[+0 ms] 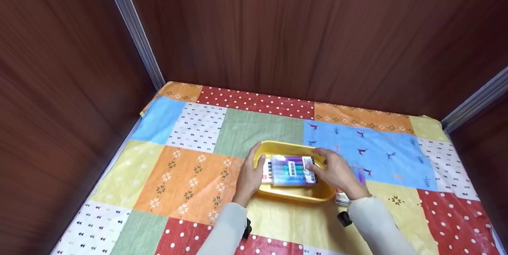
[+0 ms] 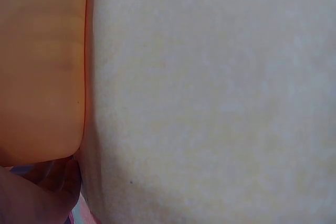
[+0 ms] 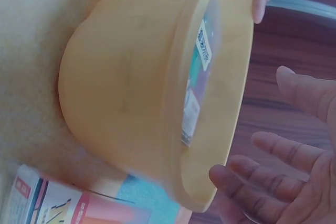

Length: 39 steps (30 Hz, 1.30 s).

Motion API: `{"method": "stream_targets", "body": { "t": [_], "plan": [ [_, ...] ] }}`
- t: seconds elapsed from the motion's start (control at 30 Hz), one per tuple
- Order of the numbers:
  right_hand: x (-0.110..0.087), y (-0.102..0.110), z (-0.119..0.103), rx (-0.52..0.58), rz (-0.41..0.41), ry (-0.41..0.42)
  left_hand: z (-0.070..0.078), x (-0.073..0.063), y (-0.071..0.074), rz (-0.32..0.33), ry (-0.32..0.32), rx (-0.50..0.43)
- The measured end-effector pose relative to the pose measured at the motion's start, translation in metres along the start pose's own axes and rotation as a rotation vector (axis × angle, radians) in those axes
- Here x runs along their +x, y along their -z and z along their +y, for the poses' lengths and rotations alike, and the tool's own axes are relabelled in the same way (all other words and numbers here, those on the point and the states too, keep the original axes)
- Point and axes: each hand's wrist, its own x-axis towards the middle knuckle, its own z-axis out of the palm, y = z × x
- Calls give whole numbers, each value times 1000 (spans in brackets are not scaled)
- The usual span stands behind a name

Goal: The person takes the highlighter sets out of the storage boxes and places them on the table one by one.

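A yellow plastic basket (image 1: 289, 197) sits on the patchwork cloth. Inside it lies a clear pack of colored markers (image 1: 283, 169) in purple, teal and blue, on top of another white-labelled pack (image 1: 266, 175). My left hand (image 1: 250, 177) grips the basket's left end, thumb over the rim and fingers along the outside. At the opposite end is my right hand (image 1: 337, 171), its fingers loosely spread. In the right wrist view the right hand (image 3: 289, 182) has a fingertip right at the rim of the basket (image 3: 121, 82), with nothing between thumb and fingers.
Another marker pack (image 1: 342, 197) lies on the cloth just right of the basket, partly hidden by the right hand and wrist. Brown wood-grain panels (image 1: 278, 41) stand behind and at both sides of the cloth-covered table (image 1: 190, 175).
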Motion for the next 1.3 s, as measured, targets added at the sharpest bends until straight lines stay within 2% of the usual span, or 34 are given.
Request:
{"method": "stream_targets", "body": {
  "t": [0.3,0.57,0.87,1.13,1.3],
  "plan": [
    [7,-5,0,-34,-67,35,1,-1,-3,-12,16,-3],
    [25,-9,-7,-107,-136,53,2,-1,-1,5,10,3],
    [37,-15,-10,-123,-192,-8,1,1,-2,24,12,6],
    [41,-21,-9,-121,-227,34,1,-1,-3,26,21,8],
    [45,-23,-11,-193,-234,21,2,0,-2,37,15,-1]
  ]
}}
